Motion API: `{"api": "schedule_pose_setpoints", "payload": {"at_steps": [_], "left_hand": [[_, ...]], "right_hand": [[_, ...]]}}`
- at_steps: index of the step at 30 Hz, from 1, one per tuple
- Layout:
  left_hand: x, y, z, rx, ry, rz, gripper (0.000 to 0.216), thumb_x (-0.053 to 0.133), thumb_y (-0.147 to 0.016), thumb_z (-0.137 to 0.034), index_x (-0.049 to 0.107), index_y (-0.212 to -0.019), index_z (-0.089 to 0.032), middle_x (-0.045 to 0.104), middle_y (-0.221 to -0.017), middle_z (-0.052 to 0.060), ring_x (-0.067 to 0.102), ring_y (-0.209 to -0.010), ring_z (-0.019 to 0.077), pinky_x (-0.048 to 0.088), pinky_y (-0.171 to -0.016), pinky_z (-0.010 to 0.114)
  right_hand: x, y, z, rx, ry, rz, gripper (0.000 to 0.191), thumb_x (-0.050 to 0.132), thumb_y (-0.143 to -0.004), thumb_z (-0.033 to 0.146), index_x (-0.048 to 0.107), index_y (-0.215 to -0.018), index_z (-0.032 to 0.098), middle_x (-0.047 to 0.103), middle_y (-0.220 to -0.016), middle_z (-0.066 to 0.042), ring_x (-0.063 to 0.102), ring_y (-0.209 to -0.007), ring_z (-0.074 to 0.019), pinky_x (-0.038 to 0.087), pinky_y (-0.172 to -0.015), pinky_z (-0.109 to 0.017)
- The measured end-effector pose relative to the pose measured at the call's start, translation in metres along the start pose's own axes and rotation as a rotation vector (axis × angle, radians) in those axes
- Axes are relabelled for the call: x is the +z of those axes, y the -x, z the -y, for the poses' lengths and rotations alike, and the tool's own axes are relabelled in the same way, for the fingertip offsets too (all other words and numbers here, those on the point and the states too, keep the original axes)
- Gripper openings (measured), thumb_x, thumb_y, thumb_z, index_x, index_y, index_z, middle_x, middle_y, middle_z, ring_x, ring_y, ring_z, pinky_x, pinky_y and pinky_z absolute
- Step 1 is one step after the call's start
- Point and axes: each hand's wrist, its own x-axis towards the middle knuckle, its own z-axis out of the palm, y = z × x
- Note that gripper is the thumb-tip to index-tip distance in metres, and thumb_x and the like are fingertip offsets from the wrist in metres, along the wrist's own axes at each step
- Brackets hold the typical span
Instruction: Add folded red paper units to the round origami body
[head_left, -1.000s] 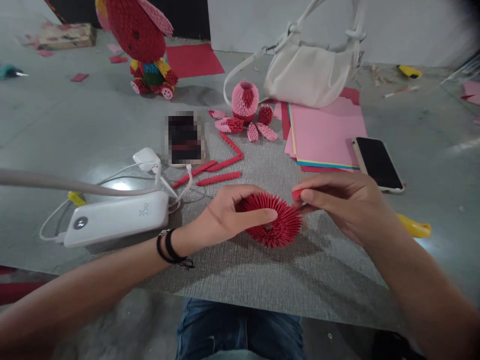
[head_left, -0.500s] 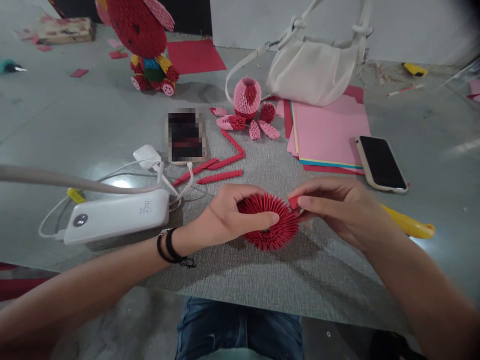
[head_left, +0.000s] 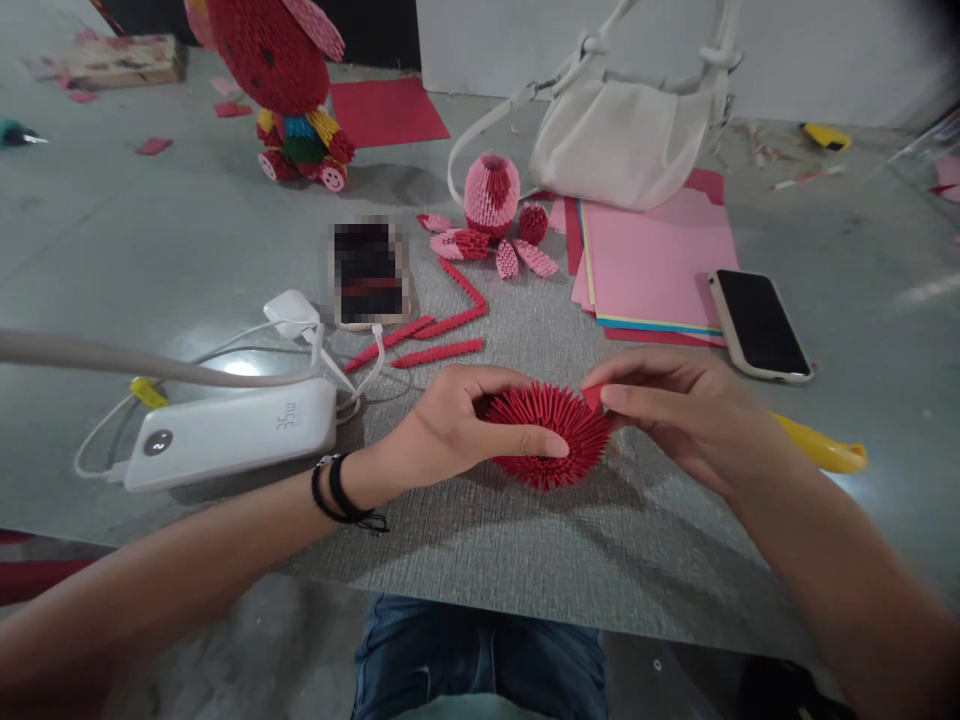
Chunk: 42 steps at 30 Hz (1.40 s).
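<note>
While the left hand (head_left: 457, 430) is cupping the spiky red paper ring (head_left: 551, 445) from its left side, thumb lying across the top, the right hand (head_left: 675, 415) is pinching a small red paper piece (head_left: 592, 398) between thumb and forefinger, right against the ring's right rim. The ring is being held low over the grey mat (head_left: 525, 560), toward its front edge, with a white power bank (head_left: 232, 435) lying off the mat's left edge.

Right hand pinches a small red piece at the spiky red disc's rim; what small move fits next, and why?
Probably push the small red folded paper piece inward onto the rim of the spiky red paper disc. The right hand pinches it at that rim, and the left hand grips the disc on the grey woven mat.
</note>
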Motion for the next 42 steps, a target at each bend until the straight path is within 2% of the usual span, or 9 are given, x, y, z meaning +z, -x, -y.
{"api": "schedule_pose_setpoints", "payload": {"at_steps": [5, 9, 15, 19, 25, 33, 42], "left_hand": [[0.0, -0.001, 0.0, -0.004, 0.011, 0.022, 0.029, 0.093, -0.069, -0.029, 0.084, -0.094, -0.018, 0.077, -0.085, 0.002, 0.066, -0.075, 0.0145, 0.055, -0.065, 0.022], [0.0, -0.001, -0.001, -0.01, 0.055, 0.04, 0.024, 0.092, -0.07, -0.023, 0.083, -0.092, -0.018, 0.074, -0.079, 0.0, 0.061, -0.069, 0.011, 0.05, -0.061, 0.018], [0.001, 0.0, -0.006, -0.031, 0.077, 0.037, 0.017, 0.089, -0.072, -0.014, 0.081, -0.085, -0.015, 0.067, -0.071, -0.003, 0.055, -0.064, 0.007, 0.045, -0.057, 0.014], [0.002, 0.001, -0.007, -0.047, 0.101, 0.039, 0.017, 0.089, -0.071, -0.012, 0.08, -0.085, -0.015, 0.068, -0.072, -0.003, 0.056, -0.064, 0.0075, 0.047, -0.058, 0.015], [0.002, 0.001, -0.008, -0.05, 0.074, 0.037, 0.018, 0.088, -0.073, -0.016, 0.08, -0.089, -0.015, 0.069, -0.073, -0.003, 0.056, -0.064, 0.0082, 0.047, -0.057, 0.015], [0.001, 0.003, -0.004, -0.097, 0.007, 0.044, 0.021, 0.086, -0.077, -0.03, 0.076, -0.085, -0.012, 0.063, -0.07, -0.002, 0.053, -0.063, 0.0098, 0.044, -0.056, 0.019], [0.002, 0.001, 0.0, -0.043, -0.116, 0.021, 0.023, 0.082, -0.078, -0.033, 0.073, -0.08, -0.012, 0.056, -0.067, -0.003, 0.049, -0.062, 0.0093, 0.038, -0.052, 0.019]], "right_hand": [[-0.002, 0.001, 0.001, -0.025, 0.023, 0.005, 0.009, 0.088, -0.078, 0.031, 0.084, -0.085, 0.028, 0.078, -0.082, 0.001, 0.07, -0.073, -0.0125, 0.06, -0.067, -0.023], [-0.003, 0.002, 0.001, -0.026, 0.035, 0.007, 0.008, 0.088, -0.079, 0.031, 0.084, -0.086, 0.029, 0.077, -0.083, 0.0, 0.071, -0.075, -0.0136, 0.061, -0.07, -0.025], [-0.003, 0.002, -0.001, -0.046, 0.024, 0.027, 0.006, 0.087, -0.081, 0.029, 0.085, -0.087, 0.029, 0.077, -0.084, 0.001, 0.069, -0.074, -0.0114, 0.06, -0.067, -0.021], [-0.004, 0.001, -0.002, -0.03, 0.03, 0.036, 0.007, 0.088, -0.081, 0.029, 0.085, -0.087, 0.029, 0.078, -0.085, 0.001, 0.07, -0.076, -0.0116, 0.061, -0.069, -0.021], [-0.003, 0.0, -0.002, 0.019, 0.021, 0.053, 0.009, 0.089, -0.078, 0.032, 0.085, -0.085, 0.028, 0.08, -0.084, -0.001, 0.072, -0.076, -0.0135, 0.061, -0.072, -0.025], [-0.006, -0.004, -0.004, 0.098, 0.038, 0.108, 0.01, 0.089, -0.077, 0.033, 0.085, -0.083, 0.027, 0.079, -0.079, -0.001, 0.069, -0.071, -0.0112, 0.056, -0.068, -0.021], [0.005, 0.004, 0.001, 0.041, 0.324, 0.021, 0.01, 0.089, -0.075, 0.029, 0.082, -0.08, 0.025, 0.075, -0.074, 0.001, 0.064, -0.069, -0.0129, 0.05, -0.063, -0.023]]}}
